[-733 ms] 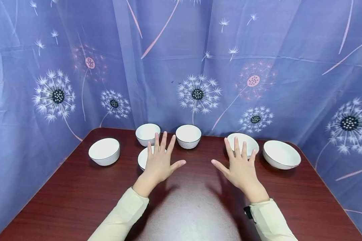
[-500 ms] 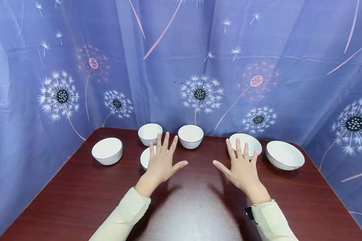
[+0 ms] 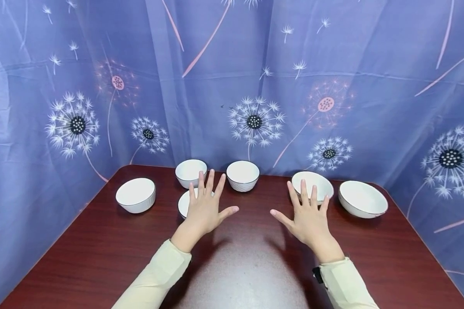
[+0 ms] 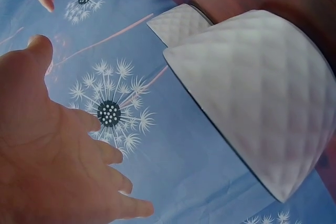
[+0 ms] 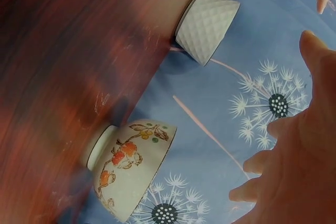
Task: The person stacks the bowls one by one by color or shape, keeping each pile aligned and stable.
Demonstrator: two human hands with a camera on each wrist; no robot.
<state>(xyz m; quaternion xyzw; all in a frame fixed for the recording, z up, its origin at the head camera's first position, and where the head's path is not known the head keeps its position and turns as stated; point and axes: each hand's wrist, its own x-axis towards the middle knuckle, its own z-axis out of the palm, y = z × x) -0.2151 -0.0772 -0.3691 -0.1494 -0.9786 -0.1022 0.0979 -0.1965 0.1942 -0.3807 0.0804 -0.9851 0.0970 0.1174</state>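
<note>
My left hand is held over the table with fingers spread and palm down, overlapping a white bowl that it partly hides. A second white bowl stands just beyond its fingertips. My right hand has its fingers spread too, and overlaps another white bowl at the back right. Nothing is held in either hand. In the left wrist view a dark-rimmed bowl with a diamond-textured side appears beside the left hand. The right wrist view shows a bowl painted with orange and red flowers near the right fingers.
Between the hands, at the back, stands a white textured bowl. A ribbed white bowl is at the left, a wider bowl at the far right. Behind the dark red wooden table hangs a blue dandelion-print curtain.
</note>
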